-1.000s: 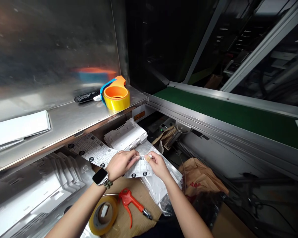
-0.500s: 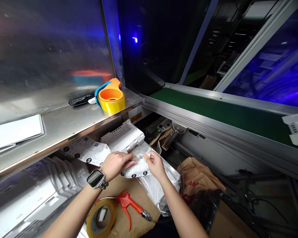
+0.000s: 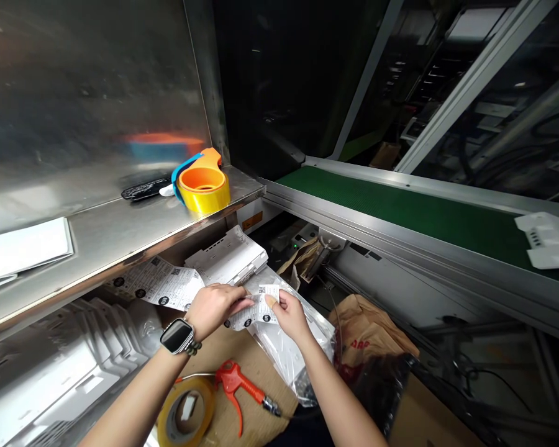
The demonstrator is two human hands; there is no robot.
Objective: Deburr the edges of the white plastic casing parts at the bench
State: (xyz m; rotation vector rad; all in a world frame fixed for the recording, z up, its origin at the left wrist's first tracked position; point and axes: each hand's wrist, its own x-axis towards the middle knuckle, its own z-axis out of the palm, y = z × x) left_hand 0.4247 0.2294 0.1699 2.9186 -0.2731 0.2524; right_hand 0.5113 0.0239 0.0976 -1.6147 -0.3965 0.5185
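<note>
My left hand (image 3: 217, 307), with a watch on its wrist, is closed over a strip of printed paper labels (image 3: 242, 320). Between the thumb and fingers of my right hand (image 3: 289, 313) is the right end of that strip, a label with a QR code (image 3: 269, 290). More of the printed strip (image 3: 163, 284) lies to the left, partly under the shelf. Just behind my hands sits a white plastic housing (image 3: 228, 256). Clear plastic bagging (image 3: 284, 360) lies below my right hand. Nearer me, a red air blow gun (image 3: 237, 379) rests on cardboard beside a tape roll (image 3: 207, 406).
A metal shelf (image 3: 107, 230) on the left carries an orange and blue tape dispenser (image 3: 202, 183) and folded white sheets (image 3: 28, 248). White panels (image 3: 51, 360) stand stacked beneath. A green conveyor (image 3: 377, 205) runs at right with a white part (image 3: 547, 239). Brown paper (image 3: 370, 332) lies below it.
The label end at my right hand now stands up more, its QR code facing me. The blue light on the machine panels is gone. The view has shifted slightly.
</note>
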